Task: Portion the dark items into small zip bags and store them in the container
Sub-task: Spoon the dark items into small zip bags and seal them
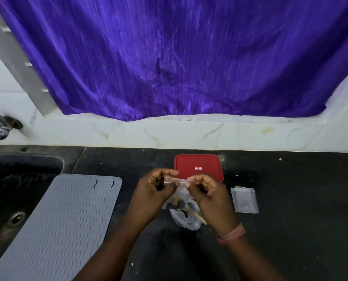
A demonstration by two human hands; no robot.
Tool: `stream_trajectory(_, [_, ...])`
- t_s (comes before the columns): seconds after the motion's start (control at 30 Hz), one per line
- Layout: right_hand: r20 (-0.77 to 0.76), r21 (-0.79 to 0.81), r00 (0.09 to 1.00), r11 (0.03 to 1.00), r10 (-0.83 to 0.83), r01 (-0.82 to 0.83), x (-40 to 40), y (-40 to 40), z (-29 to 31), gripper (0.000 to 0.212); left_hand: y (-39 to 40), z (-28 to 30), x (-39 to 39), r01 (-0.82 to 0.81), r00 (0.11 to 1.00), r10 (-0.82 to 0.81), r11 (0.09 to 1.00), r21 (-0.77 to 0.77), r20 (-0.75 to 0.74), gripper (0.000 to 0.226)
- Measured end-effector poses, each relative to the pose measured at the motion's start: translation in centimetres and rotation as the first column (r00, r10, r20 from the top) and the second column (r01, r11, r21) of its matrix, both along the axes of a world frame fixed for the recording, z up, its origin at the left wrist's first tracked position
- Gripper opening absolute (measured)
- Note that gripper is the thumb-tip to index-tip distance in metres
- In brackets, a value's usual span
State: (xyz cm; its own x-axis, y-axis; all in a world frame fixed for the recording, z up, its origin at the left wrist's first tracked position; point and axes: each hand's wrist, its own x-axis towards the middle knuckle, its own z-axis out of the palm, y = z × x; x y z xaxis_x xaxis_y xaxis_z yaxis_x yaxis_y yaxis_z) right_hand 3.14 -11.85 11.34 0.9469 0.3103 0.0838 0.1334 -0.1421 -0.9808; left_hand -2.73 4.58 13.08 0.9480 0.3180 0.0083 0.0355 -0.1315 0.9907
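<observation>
1. the left hand (155, 187) pinches the top left edge of a small zip bag (180, 191), held up just above the counter (290, 230).
2. the bag looks light, thin and slippery, so the stiffer zip strip is the best place to hold. dark items (178, 203) sit at its bottom.
3. the right hand (206, 192) pinches the top right edge.
4. behind, the red container (199, 167) has its lid on. an empty bag (244, 199) lies to the right.

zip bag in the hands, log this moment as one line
left hand pinches zip bag top | right hand pinches same | dark items inside | red lid on container, behind
</observation>
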Motion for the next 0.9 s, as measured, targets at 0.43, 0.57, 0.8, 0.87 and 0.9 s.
stream_trajectory(0.43, [0.120,-0.154,0.983,0.981,0.141,-0.122,-0.3,0.5,0.5,0.013,-0.6,0.3,0.7,0.100,0.995,-0.099,0.995,-0.026,0.022,0.031])
stream_trajectory(0.57, [0.102,-0.101,0.985,0.986,0.140,-0.130,-0.4,0.7,0.4,0.008,-0.5,0.2,0.8,0.093,0.996,-0.092,0.993,-0.067,0.014,0.035])
stream_trajectory(0.8, [0.033,0.033,0.999,0.999,0.016,-0.017,-0.5,0.8,0.4,0.014,-1.1,0.9,0.9,0.001,1.000,0.000,0.999,-0.047,0.015,0.034])
stream_trajectory(0.87, [0.022,0.061,1.000,0.998,-0.003,0.002,-0.3,0.7,0.5,0.014,-1.1,1.0,0.9,-0.006,1.000,0.007,0.998,-0.060,0.017,0.034])
stream_trajectory(0.9, [0.016,0.067,1.000,0.998,-0.016,0.015,-0.2,0.5,0.5,0.014,-1.1,1.0,0.9,-0.013,1.000,0.014,0.997,-0.075,0.020,0.034])
